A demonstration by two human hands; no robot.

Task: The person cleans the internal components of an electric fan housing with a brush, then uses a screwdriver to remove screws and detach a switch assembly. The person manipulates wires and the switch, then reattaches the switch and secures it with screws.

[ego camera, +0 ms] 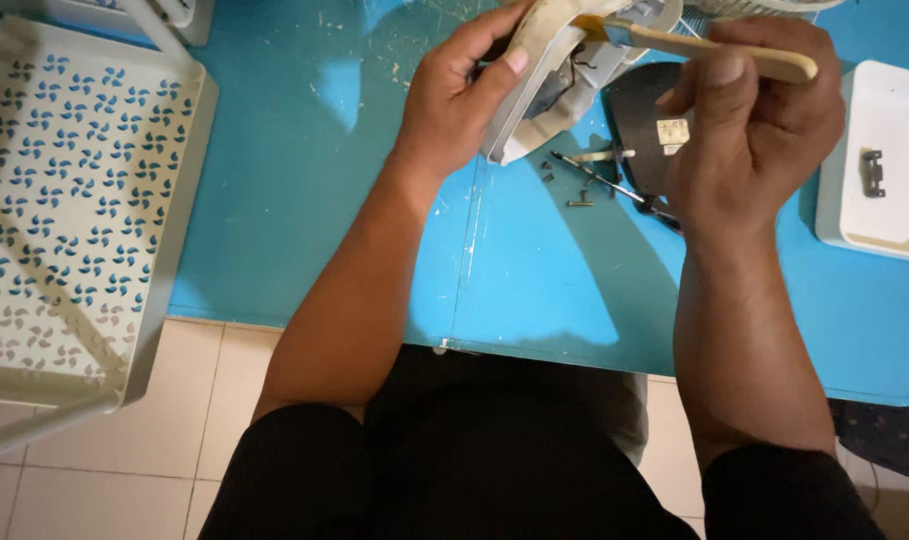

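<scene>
My left hand [465,95] grips a cream plastic appliance shell [545,90] held tilted above the blue mat [325,200], its dark inner parts showing. My right hand [765,120] is closed on the wooden handle of a brush [715,50], whose head reaches into the shell's top. Below the shell lie a black curved plate [640,125] with a small white label, a thin screwdriver [600,180] and a few loose screws [579,200].
A white tray [875,180] with a small dark metal clip [873,172] sits at the right edge. A pale perforated plastic rack [75,200] stands at the left over the tiled floor [175,440]. My knees in dark trousers sit below the mat's front edge.
</scene>
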